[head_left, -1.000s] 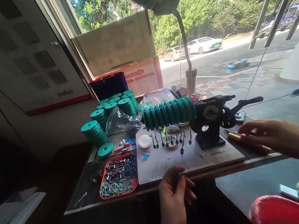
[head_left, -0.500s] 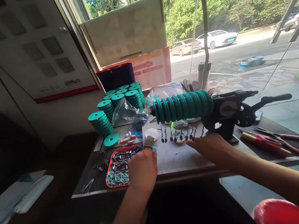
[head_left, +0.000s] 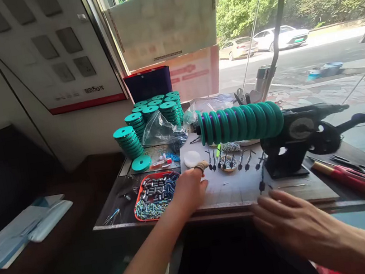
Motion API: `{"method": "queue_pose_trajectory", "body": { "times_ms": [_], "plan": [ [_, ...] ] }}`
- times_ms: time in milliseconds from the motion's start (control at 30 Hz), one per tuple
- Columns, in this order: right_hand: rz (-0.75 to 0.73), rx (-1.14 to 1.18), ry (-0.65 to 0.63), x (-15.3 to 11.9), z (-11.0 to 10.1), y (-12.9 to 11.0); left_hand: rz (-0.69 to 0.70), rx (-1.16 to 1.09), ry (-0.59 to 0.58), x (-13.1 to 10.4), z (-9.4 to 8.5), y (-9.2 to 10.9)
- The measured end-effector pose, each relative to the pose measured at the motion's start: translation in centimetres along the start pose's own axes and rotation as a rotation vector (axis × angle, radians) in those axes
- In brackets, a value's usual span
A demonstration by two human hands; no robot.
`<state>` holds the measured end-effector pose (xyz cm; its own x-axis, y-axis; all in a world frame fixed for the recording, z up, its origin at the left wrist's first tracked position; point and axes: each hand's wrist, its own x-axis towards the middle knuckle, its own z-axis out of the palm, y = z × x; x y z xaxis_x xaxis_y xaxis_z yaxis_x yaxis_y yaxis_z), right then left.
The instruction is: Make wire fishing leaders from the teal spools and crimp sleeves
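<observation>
My left hand (head_left: 192, 186), with a wrapped fingertip, is at the left part of a grey board (head_left: 226, 197), beside a white round lid (head_left: 192, 159). Its fingers are bent; whether they hold anything is hidden. My right hand (head_left: 292, 219) is at the board's front edge with curled, blurred fingers, close to a dark small tackle piece (head_left: 261, 180); no grip on it can be made out. Several similar dark pieces (head_left: 240, 163) hang in a row below green rings (head_left: 242, 122) on a black cranked device (head_left: 288, 153). Behind them sits a small bowl of beads (head_left: 228, 163).
A red-rimmed tray (head_left: 136, 206) of metal parts lies left of my left hand. Stacked green spools (head_left: 129, 142) and a plastic bag (head_left: 159, 129) stand behind it. Red-handled pliers (head_left: 356, 179) lie at the right. A window is behind the table.
My right hand has moved back toward the table's front edge, away from the hanging row. My left hand has shifted right and turned, its wrapped finger now pointing right. The camera view has shifted.
</observation>
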<state>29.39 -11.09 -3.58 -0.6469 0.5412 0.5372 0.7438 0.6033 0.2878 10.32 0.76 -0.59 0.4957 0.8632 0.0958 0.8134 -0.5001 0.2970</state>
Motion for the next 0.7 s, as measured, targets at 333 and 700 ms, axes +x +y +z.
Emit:
{"method": "queue_pose_trajectory", "body": {
  "times_ms": [333,700],
  "plan": [
    [0.201,0.208,0.029,-1.0,-0.3,2.5,-0.037,-0.176,0.128,-2.1,-2.8,0.4],
    [1.116,0.374,-0.256,3.3,1.2,4.9,0.010,-0.403,-0.011,-3.0,1.7,5.6]
  ]
}}
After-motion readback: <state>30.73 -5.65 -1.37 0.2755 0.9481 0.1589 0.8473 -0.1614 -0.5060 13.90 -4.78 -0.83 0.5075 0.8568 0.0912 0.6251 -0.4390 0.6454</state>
